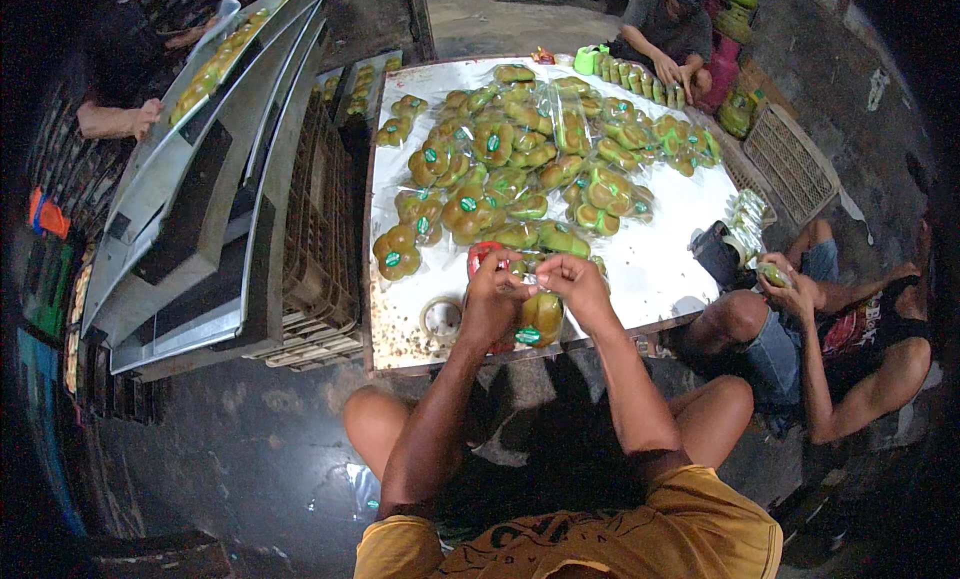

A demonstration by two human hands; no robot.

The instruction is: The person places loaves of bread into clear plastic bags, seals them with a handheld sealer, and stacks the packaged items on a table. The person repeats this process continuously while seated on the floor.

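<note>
Close to the table's near edge, a clear plastic bag of green-and-brown buns bears a green label. My left hand and my right hand meet over it, fingertips pinching its gathered plastic end. A red object, perhaps a tape dispenser, is partly hidden behind my left hand. Left of that forearm, a roll of clear tape lies flat. Beyond my hands spreads a pile of bagged buns, many with green labels.
The white tabletop carries a black tape dispenser at right. Metal trays lean over stacked plastic crates at left. One person sits at right holding a wrapped bun; another works at the far corner. A third person's hand touches a tray.
</note>
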